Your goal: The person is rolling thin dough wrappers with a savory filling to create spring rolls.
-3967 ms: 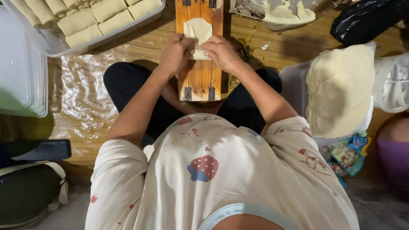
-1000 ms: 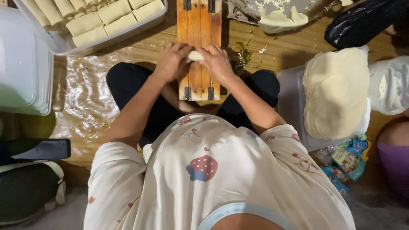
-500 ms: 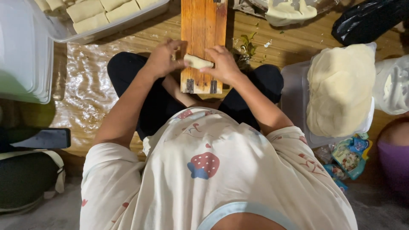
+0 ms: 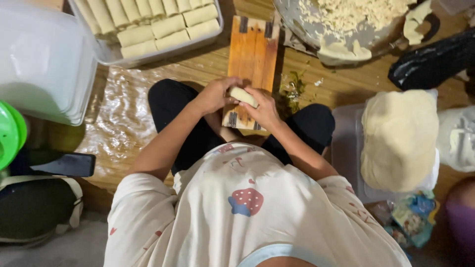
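Pale dough roll [image 4: 243,96] pinched between both hands over a wooden board [image 4: 253,54].

Wood takes the work here: the board lies lengthwise on the floor between the seated person's knees, its near end under the hands, so rolling happens close to the body. The left hand [image 4: 213,95] closes on one end of the roll and the right hand [image 4: 262,108] on the other, fingers curled round it, holding it just above the board's near end. A clear tray [image 4: 148,54] of finished rolls sits ahead to the left, packed side by side in rows. A stack of round wrappers [image 4: 399,138] lies to the right, near the right arm, and a metal dish of crumbly filling [image 4: 346,24] sits beyond the board.
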